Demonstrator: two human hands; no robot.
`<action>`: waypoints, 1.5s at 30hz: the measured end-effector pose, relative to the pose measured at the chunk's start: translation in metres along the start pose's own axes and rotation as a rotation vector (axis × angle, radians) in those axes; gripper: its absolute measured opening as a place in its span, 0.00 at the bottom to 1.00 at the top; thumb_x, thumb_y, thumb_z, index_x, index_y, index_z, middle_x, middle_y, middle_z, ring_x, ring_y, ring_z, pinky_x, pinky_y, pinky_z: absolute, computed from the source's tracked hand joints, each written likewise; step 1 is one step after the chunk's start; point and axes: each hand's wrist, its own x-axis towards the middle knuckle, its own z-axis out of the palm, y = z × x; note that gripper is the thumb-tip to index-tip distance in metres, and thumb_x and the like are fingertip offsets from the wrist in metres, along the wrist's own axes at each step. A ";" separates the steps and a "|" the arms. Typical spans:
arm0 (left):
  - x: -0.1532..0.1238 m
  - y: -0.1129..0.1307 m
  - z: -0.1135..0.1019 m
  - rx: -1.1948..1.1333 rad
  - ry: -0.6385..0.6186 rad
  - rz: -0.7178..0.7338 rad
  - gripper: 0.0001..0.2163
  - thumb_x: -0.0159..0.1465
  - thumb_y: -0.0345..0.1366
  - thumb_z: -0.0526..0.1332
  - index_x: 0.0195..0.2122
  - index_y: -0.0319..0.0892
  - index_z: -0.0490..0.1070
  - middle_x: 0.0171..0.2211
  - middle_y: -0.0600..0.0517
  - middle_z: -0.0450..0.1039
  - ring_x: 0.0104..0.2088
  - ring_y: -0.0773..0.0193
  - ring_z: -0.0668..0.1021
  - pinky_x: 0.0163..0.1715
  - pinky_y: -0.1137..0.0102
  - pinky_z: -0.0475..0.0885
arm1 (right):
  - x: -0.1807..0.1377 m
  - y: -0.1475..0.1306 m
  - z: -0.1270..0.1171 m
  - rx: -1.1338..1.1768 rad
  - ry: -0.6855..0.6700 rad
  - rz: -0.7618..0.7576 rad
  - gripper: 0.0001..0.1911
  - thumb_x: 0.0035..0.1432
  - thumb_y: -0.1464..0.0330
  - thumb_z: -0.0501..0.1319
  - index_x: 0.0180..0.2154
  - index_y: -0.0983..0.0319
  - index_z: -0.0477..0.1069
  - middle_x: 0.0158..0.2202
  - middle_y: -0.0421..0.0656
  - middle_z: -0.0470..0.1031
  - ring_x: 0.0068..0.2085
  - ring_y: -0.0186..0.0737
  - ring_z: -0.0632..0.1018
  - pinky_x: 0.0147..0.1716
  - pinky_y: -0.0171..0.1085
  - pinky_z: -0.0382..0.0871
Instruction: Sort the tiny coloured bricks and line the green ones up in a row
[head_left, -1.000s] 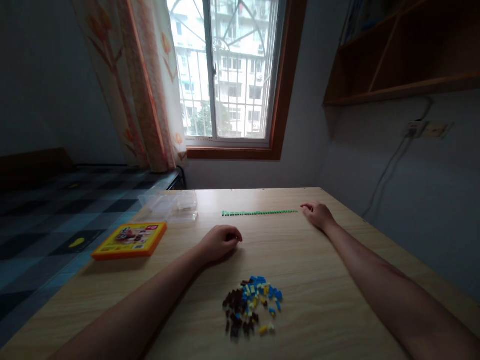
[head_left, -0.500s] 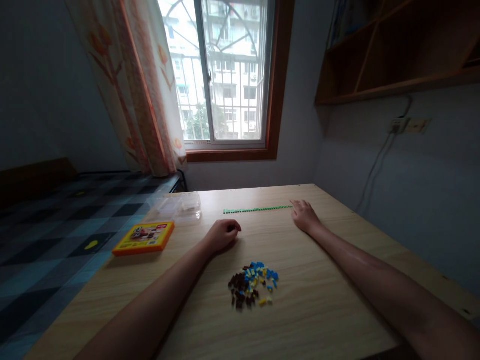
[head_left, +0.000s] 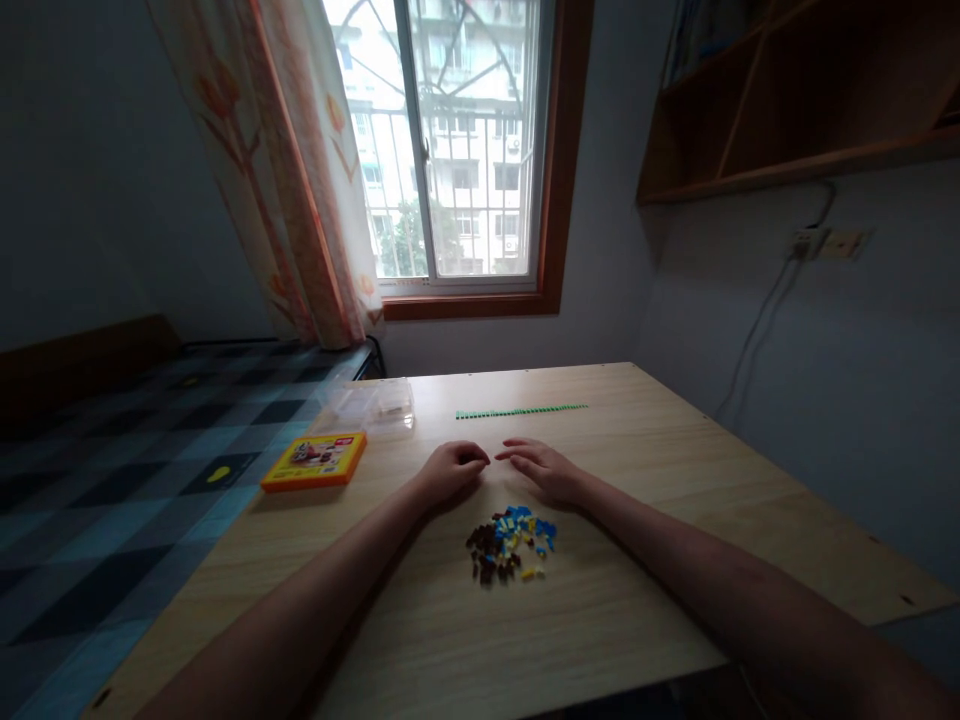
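My left hand (head_left: 450, 470) rests on the wooden table (head_left: 645, 600) with its fingers curled loosely under; I see nothing in it. My right hand (head_left: 541, 466) lies just to its right, fingers stretched out flat towards the left hand, empty. A small pile of brown, blue, yellow and white bricks (head_left: 510, 541) sits on the table just in front of both hands. Farther back a long thin row of green bricks (head_left: 520, 410) lies across the table.
A yellow and orange flat box (head_left: 315, 461) and a clear plastic container (head_left: 371, 408) sit at the table's left side. Behind are a window, a curtain, a wall shelf at upper right, and a checked bed cover to the left.
My right hand has left the right end of the green row and come back left, close to my left hand. The camera has pulled back a little.
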 end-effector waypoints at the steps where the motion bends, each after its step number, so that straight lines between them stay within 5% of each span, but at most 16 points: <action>1: -0.006 0.001 -0.001 -0.025 -0.011 0.003 0.10 0.58 0.36 0.60 0.36 0.39 0.78 0.35 0.48 0.79 0.37 0.60 0.78 0.43 0.66 0.72 | -0.002 -0.004 -0.001 0.049 -0.016 -0.019 0.23 0.68 0.54 0.49 0.49 0.58 0.77 0.59 0.49 0.70 0.60 0.47 0.69 0.62 0.49 0.57; 6: -0.032 0.002 -0.007 -0.196 -0.150 0.021 0.14 0.58 0.37 0.62 0.44 0.40 0.76 0.50 0.45 0.74 0.48 0.59 0.76 0.51 0.64 0.71 | -0.018 -0.021 -0.008 0.176 -0.039 -0.063 0.25 0.67 0.51 0.51 0.42 0.58 0.80 0.58 0.49 0.69 0.59 0.49 0.69 0.61 0.50 0.57; 10: -0.039 0.006 -0.010 -0.079 -0.204 0.054 0.18 0.56 0.38 0.67 0.48 0.42 0.75 0.59 0.44 0.66 0.60 0.52 0.67 0.60 0.59 0.63 | -0.027 -0.039 -0.011 0.114 -0.128 -0.161 0.21 0.67 0.53 0.53 0.44 0.56 0.80 0.61 0.47 0.66 0.63 0.50 0.63 0.63 0.51 0.54; 16: -0.044 0.009 -0.014 0.025 -0.245 0.079 0.29 0.55 0.42 0.69 0.58 0.44 0.67 0.62 0.44 0.62 0.63 0.49 0.63 0.63 0.57 0.59 | -0.032 -0.059 -0.009 0.025 -0.246 -0.266 0.16 0.66 0.57 0.56 0.51 0.50 0.77 0.66 0.43 0.59 0.66 0.51 0.59 0.65 0.53 0.50; 25: -0.048 0.006 -0.019 0.107 -0.257 0.100 0.35 0.57 0.48 0.67 0.64 0.44 0.59 0.65 0.43 0.58 0.64 0.47 0.61 0.65 0.53 0.58 | -0.034 -0.074 -0.006 -0.239 -0.317 -0.199 0.17 0.67 0.56 0.54 0.54 0.46 0.74 0.73 0.36 0.37 0.71 0.60 0.41 0.64 0.66 0.34; 30: -0.050 0.014 -0.014 0.194 -0.283 0.078 0.39 0.56 0.47 0.67 0.66 0.42 0.56 0.68 0.42 0.52 0.67 0.46 0.56 0.67 0.53 0.54 | -0.032 -0.064 -0.004 -0.321 -0.217 -0.106 0.22 0.70 0.55 0.47 0.57 0.48 0.71 0.72 0.41 0.41 0.71 0.57 0.41 0.64 0.66 0.36; 35: -0.049 0.014 -0.007 0.219 -0.197 0.063 0.33 0.57 0.40 0.66 0.64 0.43 0.59 0.66 0.44 0.57 0.66 0.49 0.59 0.66 0.54 0.57 | -0.033 -0.057 -0.010 -0.302 -0.056 -0.054 0.25 0.70 0.54 0.44 0.53 0.51 0.75 0.70 0.43 0.50 0.71 0.55 0.44 0.64 0.66 0.39; 41: -0.045 0.010 0.001 0.238 -0.030 -0.011 0.25 0.63 0.42 0.61 0.60 0.41 0.64 0.62 0.43 0.63 0.63 0.52 0.64 0.64 0.54 0.60 | -0.035 -0.061 -0.011 -0.283 -0.089 -0.109 0.23 0.70 0.55 0.45 0.50 0.52 0.77 0.69 0.43 0.53 0.71 0.54 0.45 0.64 0.65 0.39; 45: -0.046 0.007 -0.010 0.149 -0.117 0.022 0.27 0.63 0.47 0.61 0.62 0.44 0.63 0.65 0.44 0.60 0.64 0.52 0.62 0.64 0.55 0.59 | -0.038 -0.064 -0.009 -0.251 -0.184 -0.169 0.21 0.70 0.56 0.47 0.48 0.49 0.77 0.69 0.40 0.54 0.71 0.54 0.45 0.64 0.65 0.37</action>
